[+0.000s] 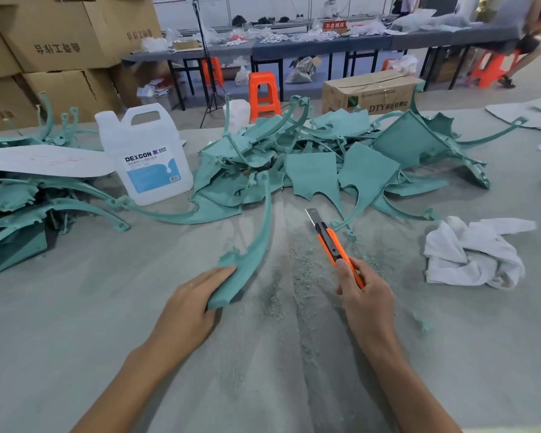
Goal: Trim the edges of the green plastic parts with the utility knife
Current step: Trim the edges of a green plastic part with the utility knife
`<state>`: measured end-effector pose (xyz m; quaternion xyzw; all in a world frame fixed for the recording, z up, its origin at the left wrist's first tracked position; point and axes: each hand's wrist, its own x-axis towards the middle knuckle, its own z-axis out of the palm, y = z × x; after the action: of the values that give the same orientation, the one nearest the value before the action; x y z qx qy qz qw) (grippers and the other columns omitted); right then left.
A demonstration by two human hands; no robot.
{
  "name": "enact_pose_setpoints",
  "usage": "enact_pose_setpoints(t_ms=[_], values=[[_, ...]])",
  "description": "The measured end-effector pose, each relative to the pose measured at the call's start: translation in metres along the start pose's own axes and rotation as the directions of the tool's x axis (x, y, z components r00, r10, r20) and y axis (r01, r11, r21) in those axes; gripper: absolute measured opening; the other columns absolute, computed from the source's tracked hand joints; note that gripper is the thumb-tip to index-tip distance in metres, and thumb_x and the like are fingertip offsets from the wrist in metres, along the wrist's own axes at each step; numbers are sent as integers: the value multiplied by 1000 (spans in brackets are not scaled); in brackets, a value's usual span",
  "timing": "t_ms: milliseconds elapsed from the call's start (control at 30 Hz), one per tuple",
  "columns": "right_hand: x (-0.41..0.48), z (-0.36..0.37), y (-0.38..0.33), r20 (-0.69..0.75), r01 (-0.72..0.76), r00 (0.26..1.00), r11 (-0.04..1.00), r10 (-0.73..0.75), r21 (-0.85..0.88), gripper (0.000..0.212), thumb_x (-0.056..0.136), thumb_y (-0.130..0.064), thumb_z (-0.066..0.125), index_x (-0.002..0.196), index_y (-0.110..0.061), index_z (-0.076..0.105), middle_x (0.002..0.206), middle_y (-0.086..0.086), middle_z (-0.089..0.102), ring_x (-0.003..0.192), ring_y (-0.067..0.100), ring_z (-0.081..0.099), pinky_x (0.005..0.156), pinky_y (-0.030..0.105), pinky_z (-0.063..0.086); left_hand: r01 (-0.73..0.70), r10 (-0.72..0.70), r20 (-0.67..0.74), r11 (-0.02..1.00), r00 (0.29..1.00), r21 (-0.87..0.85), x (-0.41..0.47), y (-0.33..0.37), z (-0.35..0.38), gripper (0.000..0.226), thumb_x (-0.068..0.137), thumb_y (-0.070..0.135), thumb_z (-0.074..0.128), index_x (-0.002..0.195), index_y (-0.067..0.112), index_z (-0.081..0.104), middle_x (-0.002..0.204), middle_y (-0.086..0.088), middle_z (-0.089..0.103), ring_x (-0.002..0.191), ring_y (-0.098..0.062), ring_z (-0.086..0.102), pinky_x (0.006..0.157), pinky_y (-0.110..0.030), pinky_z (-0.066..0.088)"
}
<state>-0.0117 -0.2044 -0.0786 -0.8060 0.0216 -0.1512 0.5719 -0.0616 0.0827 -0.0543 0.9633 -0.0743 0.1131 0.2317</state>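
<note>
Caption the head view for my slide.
Left hand holds a green part; right hand grips the knife, blade extended, clear of the part.

Left hand (188,303) grips a green part (250,254) by its wide end on the table (75,307); right hand (367,303) holds the knife (334,242), blade out, above green shavings (297,276); part pile (319,157) behind.

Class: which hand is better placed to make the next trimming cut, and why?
The right hand: it grips the utility knife, blade extended, while the left hand holds the green part.
</note>
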Motion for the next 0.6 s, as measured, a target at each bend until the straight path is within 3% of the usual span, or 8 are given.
enact_pose_setpoints(t_ms=[67, 100, 167, 233, 333, 433, 533, 600], values=[[1, -1, -1, -37, -20, 999, 999, 22, 47, 14, 100, -43, 55, 106, -36, 67, 70, -10, 67, 51, 5, 55, 48, 15, 41, 35, -40, -17, 976, 999, -215, 1, 5, -1, 50, 94, 7, 64, 135, 36, 62, 134, 24, 61, 123, 4, 56, 101, -12, 40], [1, -2, -2, -55, -37, 998, 997, 41, 72, 12, 100, -43, 56, 107, -38, 65, 70, -9, 68, 51, 7, 55, 51, 21, 46, 48, -51, -3, 949, 999, -311, 1, 9, 0, 43, 96, 15, 65, 130, 41, 64, 129, 28, 63, 120, 8, 56, 99, -10, 41], [-4, -7, -6, -60, -43, 997, 994, 49, 105, 8, 99, -47, 54, 105, -45, 59, 73, -6, 70, 54, 13, 58, 55, 35, 52, 103, -83, 64, 884, 995, -456, -1, 19, 4, 29, 94, 36, 63, 121, 47, 67, 115, 26, 70, 106, 8, 62, 90, -12, 46], [-14, -14, -13, -5, -4, 1000, 993, 4, 118, 9, 97, -52, 53, 105, -48, 55, 78, -4, 72, 54, 14, 59, 53, 34, 52, 168, -121, 122, 835, 985, -525, -3, 29, 6, 29, 89, 52, 59, 114, 43, 70, 96, 19, 72, 86, 0, 63, 77, -21, 47], [-35, -26, -26, 125, 24, 991, 990, -42, 139, 17, 95, -55, 58, 107, -43, 56, 81, -1, 74, 49, 15, 56, 46, 26, 45, 201, -169, 110, 818, 980, -539, -2, 37, 10, 28, 87, 55, 58, 111, 47, 70, 95, 18, 74, 86, -1, 66, 76, -18, 48], [-56, -36, -38, 260, 51, 963, 993, -76, 103, 29, 89, -59, 57, 111, -41, 60, 75, 1, 72, 45, 9, 48, 46, 24, 40, 260, -226, 129, 857, 966, -445, 2, 40, 13, 20, 85, 60, 55, 97, 50, 68, 77, 17, 69, 69, 2, 60, 67, -20, 47], [-73, -43, -50, 310, 106, 944, 993, -116, 49, 31, 87, -64, 58, 115, -50, 62, 67, -4, 70, 48, 2, 54, 50, 14, 42, 317, -278, 157, 874, 948, -368, 5, 40, 14, 29, 86, 52, 53, 84, 25, 62, 63, 10, 62, 57, -2, 51, 61, -28, 43], [-81, -43, -56, 343, 111, 932, 994, -113, 25, 34, 79, -63, 57, 113, -59, 62, 67, -10, 70, 55, 2, 62, 56, 11, 45, 323, -286, 155, 887, 945, -329, 6, 41, 14, 28, 94, 42, 56, 74, 22, 52, 54, 14, 52, 51, -2, 43, 56, -26, 36]])
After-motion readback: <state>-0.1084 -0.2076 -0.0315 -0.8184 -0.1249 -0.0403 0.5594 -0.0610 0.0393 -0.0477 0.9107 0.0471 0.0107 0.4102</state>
